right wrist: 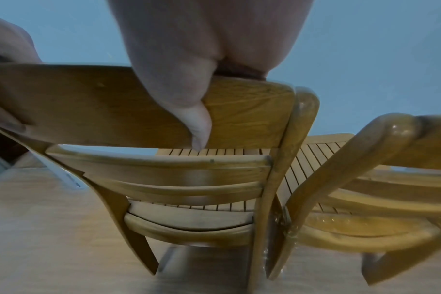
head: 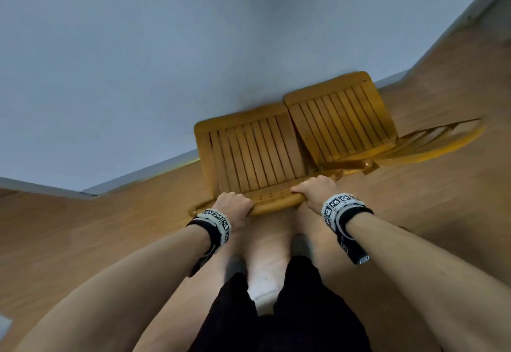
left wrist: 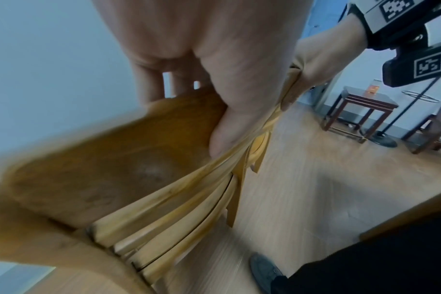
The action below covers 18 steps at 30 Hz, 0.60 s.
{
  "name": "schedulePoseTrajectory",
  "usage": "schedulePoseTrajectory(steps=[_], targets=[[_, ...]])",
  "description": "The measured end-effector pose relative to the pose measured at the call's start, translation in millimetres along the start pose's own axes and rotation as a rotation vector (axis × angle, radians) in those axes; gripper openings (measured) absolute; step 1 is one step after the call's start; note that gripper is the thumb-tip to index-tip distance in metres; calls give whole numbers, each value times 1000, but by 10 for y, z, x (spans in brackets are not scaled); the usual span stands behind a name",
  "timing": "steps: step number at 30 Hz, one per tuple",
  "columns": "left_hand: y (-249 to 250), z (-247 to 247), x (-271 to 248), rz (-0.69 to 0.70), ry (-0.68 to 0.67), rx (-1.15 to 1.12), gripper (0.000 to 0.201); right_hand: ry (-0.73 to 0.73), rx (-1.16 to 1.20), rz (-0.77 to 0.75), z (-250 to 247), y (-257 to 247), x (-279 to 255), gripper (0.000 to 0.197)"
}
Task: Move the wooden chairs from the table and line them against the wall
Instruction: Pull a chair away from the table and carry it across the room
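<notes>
1. Head view. Item: near wooden chair [head: 257, 155], slatted seat pointing at the pale wall [head: 138, 61], seat front close to or at the skirting; contact cannot be confirmed. Left hand [head: 233, 203] clasps the left end of its top back rail, right hand [head: 315, 190] clasps the right end; both hold wood, neither released. Second wooden chair [head: 340, 122] stands just beyond the right hand, seat edge touching or nearly touching the near chair, and sits slightly skewed to it

2. Head view, handling note. Judged step: setting the near chair into the row. Advice: keep both hands level, push evenly so the seat front meets the wall square, and ease the right side so the frames do not knock

3. Left wrist view. Left hand [left wrist: 214, 59] wraps the rail, thumb on the near face, fingers over the far edge. Chair back heavily blurred. Right hand [left wrist: 322, 59] further along the same rail. Wood floor [left wrist: 315, 179] below; a small dark side table [left wrist: 363, 103] well apart, past the right hand

4. Right wrist view. Right hand [right wrist: 189, 69] hooked over the rail, thumb on the near face. Just right of it the back posts of the two chairs stand very close at the top; contact cannot be told

5. Right wrist view, handling note. Likely risk: posts clashing or legs scraping. Lower all legs together before letting go, then check the row is straight
</notes>
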State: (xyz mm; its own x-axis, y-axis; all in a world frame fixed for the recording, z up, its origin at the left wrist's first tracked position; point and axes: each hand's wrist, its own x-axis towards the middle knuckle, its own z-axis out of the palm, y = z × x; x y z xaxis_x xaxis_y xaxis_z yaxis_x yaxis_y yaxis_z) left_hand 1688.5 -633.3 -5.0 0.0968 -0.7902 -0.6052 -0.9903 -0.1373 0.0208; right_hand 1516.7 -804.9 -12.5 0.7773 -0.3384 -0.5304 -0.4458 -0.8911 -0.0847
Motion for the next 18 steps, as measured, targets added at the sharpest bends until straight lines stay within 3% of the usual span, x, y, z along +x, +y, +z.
schedulePoseTrajectory(steps=[7,10,12,18], targets=[[625,-61,488,-84,-37,-107,21,27,-41,-108,224,830,130,51],[797,176,471,-122,-93,-120,34,21,11,-153,541,818,29,52],[845,277,447,-144,-63,-126,44,50,13,-155,670,817,17,51],[898,295,421,-207,-66,-122,55,0,-24,-241,601,901,85,54]])
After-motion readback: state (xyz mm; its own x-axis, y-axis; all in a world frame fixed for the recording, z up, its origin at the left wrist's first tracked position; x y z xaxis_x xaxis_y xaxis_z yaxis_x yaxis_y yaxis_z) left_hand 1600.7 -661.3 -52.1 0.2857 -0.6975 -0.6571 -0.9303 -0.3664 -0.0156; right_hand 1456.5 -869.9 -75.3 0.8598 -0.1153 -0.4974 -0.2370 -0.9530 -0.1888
